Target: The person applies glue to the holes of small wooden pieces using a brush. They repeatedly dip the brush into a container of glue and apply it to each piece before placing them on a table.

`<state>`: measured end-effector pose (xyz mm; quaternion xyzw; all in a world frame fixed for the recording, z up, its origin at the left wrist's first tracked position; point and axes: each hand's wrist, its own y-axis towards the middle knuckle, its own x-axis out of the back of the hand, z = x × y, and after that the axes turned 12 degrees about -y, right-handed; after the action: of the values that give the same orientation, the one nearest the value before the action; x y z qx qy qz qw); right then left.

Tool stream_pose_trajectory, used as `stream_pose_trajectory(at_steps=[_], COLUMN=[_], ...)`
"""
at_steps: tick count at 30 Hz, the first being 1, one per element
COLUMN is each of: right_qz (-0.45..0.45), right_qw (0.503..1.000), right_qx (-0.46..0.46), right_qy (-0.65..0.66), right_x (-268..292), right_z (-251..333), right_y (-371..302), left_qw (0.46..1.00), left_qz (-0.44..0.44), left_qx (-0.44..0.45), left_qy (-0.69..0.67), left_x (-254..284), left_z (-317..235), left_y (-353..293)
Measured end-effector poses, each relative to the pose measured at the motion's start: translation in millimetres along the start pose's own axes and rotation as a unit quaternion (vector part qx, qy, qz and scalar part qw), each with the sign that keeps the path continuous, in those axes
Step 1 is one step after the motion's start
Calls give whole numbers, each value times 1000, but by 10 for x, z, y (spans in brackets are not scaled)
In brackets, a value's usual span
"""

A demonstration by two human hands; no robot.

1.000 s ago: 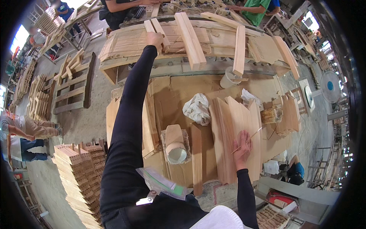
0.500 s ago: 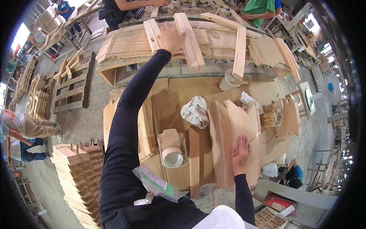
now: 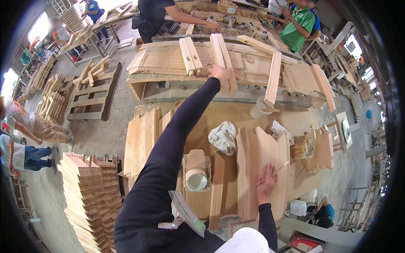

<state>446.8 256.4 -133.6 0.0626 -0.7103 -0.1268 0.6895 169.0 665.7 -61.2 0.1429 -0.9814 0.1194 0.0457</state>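
My left hand [image 3: 220,74] reaches to the far bench and closes round the near part of a pale wooden bar [image 3: 217,49]. A second bar [image 3: 228,67] lies against it on the right. Left of the hand rests a pair of shorter wooden bars [image 3: 190,55] with oval holes. My right hand [image 3: 265,184] lies over a row of wide wooden boards [image 3: 270,152], pinching a thin stick [image 3: 282,167] that points up to the right. A cup with whitish contents [image 3: 197,181] sits between my arms, near a loose wooden strip [image 3: 217,189].
A crumpled white cloth [image 3: 223,138] and a white plastic tub [image 3: 259,109] are on the cardboard-covered table [image 3: 202,116]. Stacked wooden parts [image 3: 86,198] stand at left beyond my arm. Across the bench, a person in green [image 3: 295,29] and another person's arm [image 3: 190,17] show.
My left hand has moved from beside the holed bars to the near part of the right-hand bar pair. The view has shifted; my right hand still holds the stick over the boards.
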Motion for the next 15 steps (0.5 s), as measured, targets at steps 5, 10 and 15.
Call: stream_pose_trajectory(at_steps=[5,10,15], right_qz=[16,-7,-10], right_qw=[1000,1000,1000], right_qx=[6,6,9], right_qy=[0,4,-1], right_x=[45,14,-29], right_z=[22,27,-20], right_y=[16,14,1], left_qw=[995,959,944], left_qz=[89,-101,-177], left_qx=[-53,-249,-237], left_qy=[-8,95,149], left_x=[425,1009,1485], left_z=[-247,-232,4], left_y=[21,145,218])
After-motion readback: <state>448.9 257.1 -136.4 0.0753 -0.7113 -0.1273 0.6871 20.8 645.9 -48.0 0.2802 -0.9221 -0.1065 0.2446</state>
